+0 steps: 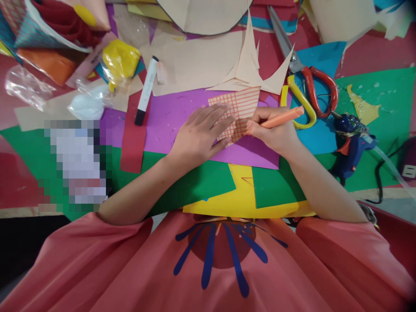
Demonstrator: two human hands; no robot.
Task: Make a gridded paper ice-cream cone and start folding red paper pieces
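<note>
A cream paper piece (248, 102) with orange crossing lines lies on a purple sheet (162, 108). My left hand (201, 134) rests flat on its left part, fingers spread and holding nothing. An orange marker (282, 118) is gripped in my right hand (276, 132), whose fingers are wrapped round it at the paper's right side. The marker's tip is hidden by the hand. On the right part of the paper only stripes run across, while the left and lower parts carry a grid.
Scissors (295, 65) with red and yellow handles and a blue glue gun (351, 151) lie right. Cream cut paper (247, 65) is behind the hands. A white marker (147, 91), a red strip (133, 147) and bagged yellow clay (120, 58) are left.
</note>
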